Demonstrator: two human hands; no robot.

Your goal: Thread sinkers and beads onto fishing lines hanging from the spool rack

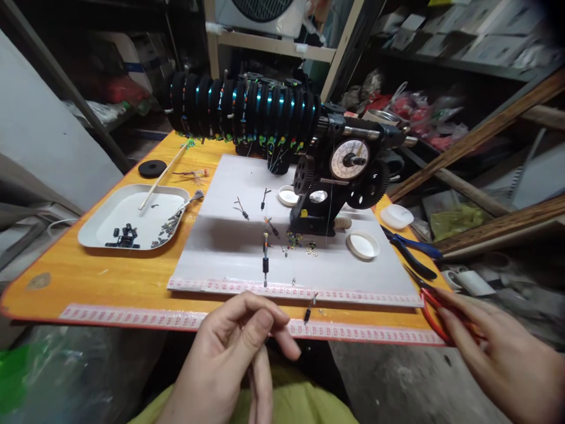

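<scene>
My left hand point(241, 353) is at the front edge of the table, thumb pressed to curled fingers. Whatever it may pinch is hidden. At the right front corner, my right hand point(494, 335) is closed around the red-handled scissors point(435, 312), whose dark blades rest on the board's corner. Just beyond my left hand is a small black cylinder piece with a thin stem point(265, 262). A similar black piece point(308, 314) lies between the two tape strips, and several more lie farther back on the white board point(212, 247).
A black winding machine with a dial point(349, 159) stands at the back. The white tray point(90, 227) on the left holds small black parts and a stick. Blue-handled pliers point(415, 250) lie at right. Loose beads point(295, 238), a round white dish point(362, 244) and measuring tape point(132, 315) are nearby.
</scene>
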